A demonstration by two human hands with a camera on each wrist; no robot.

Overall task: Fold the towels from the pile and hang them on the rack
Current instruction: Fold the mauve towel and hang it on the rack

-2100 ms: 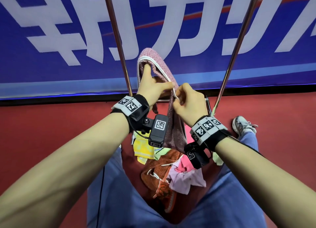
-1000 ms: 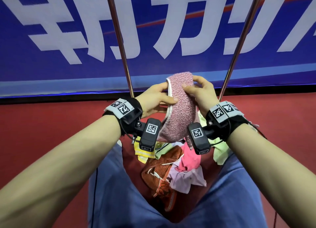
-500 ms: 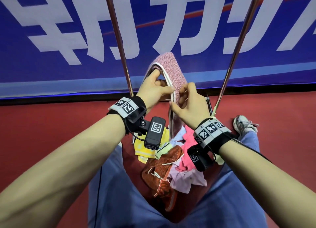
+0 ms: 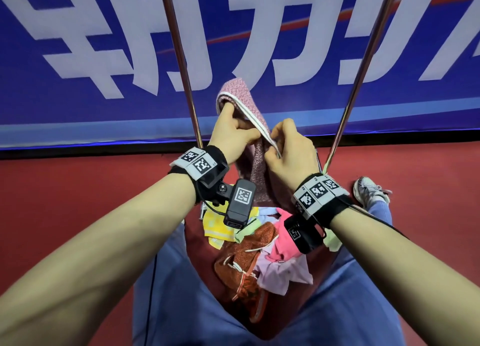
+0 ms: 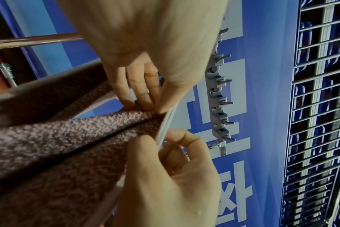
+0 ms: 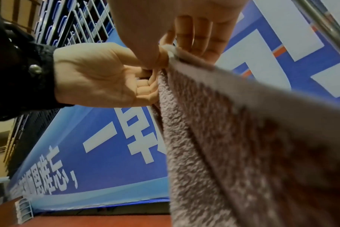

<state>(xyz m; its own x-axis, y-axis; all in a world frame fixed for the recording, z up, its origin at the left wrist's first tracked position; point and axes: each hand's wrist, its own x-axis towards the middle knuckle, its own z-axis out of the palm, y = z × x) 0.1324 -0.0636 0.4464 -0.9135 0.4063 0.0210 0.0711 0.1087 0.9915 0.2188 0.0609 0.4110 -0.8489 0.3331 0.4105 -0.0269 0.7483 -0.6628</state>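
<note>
A pink towel with a white edge [image 4: 240,96] hangs folded between the two metal rack rods [image 4: 179,57]. My left hand [image 4: 233,135] grips it, with the forefinger pushed up inside the fold and the thumb pressing the white edge. My right hand [image 4: 285,148] pinches that white edge just to the right; the towel's lower part [image 4: 259,179] hangs down between both wrists. In the left wrist view both hands hold the towel [image 5: 68,138] at its white edge. The right wrist view shows the towel [image 6: 233,138] draping down from the pinch. The pile of towels [image 4: 257,244] lies on the red floor below.
The second rack rod [image 4: 363,68] slants up at the right. A blue banner with white characters [image 4: 78,47] stands behind the rack. My legs in blue trousers [image 4: 181,306] flank the pile, and a white shoe [image 4: 368,190] sits at the right.
A second ago both hands held the towel lower and flat between them. It has since been raised, with the left forefinger inside the fold and the right hand pinching the white edge.
</note>
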